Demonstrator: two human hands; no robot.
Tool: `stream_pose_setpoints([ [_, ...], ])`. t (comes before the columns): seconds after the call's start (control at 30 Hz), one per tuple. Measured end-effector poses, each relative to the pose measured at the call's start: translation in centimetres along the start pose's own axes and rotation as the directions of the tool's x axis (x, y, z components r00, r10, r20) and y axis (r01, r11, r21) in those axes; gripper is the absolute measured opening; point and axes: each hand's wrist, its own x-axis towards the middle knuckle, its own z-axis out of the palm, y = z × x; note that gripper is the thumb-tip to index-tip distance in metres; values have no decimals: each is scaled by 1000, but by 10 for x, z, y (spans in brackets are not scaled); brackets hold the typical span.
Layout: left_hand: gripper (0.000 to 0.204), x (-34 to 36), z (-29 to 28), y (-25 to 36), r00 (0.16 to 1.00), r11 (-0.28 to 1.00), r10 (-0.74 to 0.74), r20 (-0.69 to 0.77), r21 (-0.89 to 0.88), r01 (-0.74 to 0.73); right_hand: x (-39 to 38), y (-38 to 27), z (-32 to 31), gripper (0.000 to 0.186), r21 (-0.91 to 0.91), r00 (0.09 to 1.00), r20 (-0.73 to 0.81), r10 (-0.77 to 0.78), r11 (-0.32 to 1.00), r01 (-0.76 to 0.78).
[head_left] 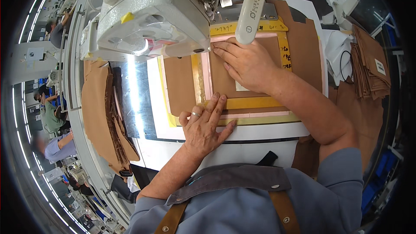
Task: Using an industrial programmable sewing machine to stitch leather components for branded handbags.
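Note:
A brown fabric piece lies on a white sheet under a sewing machine. On it sits a yellow-edged frame with pink strips, surrounding a smaller brown panel. My left hand, a ring on one finger, rests with its fingers out flat on the frame's near left corner. My right hand presses on the inner panel, its fingers stretched toward the machine's needle area. A small pale patch shows partly beneath the right hand. Neither hand grips anything visible; the needle itself is hard to make out.
A white handheld-shaped lamp hangs close above my right hand. Stacked brown pieces lie at the left, and a tagged brown bundle at the right. White material lies beside that bundle. Other people work at far left.

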Motion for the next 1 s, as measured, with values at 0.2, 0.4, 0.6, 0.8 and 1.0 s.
stream_pose_setpoints([
  [0.2, 71, -6, -6, 3, 1000, 1000, 24, 9, 10, -24, -7, -9, -5, 39, -21, 1000, 19, 0, 1000, 0],
  [0.4, 58, 29, -12, -24, 990, 986, 141, 21, -87, -139, -9, -9, -5, 40, -6, 999, 35, 8, 1000, -8],
  [0.6, 59, 88, 10, -46, 991, 984, 133, -10, -120, -133, -14, -10, -6, 44, -10, 1000, -4, -9, 1000, 9],
  [0.8, 62, 80, 20, -52, 997, 989, 69, -19, -128, -71, -24, 23, -42, 36, -10, 982, -99, 160, 987, -162],
  [1.0, 59, 85, 18, -50, 996, 990, 86, -8, -107, -87, -52, 69, -68, 21, -8, 932, -77, 355, 934, -356],
])
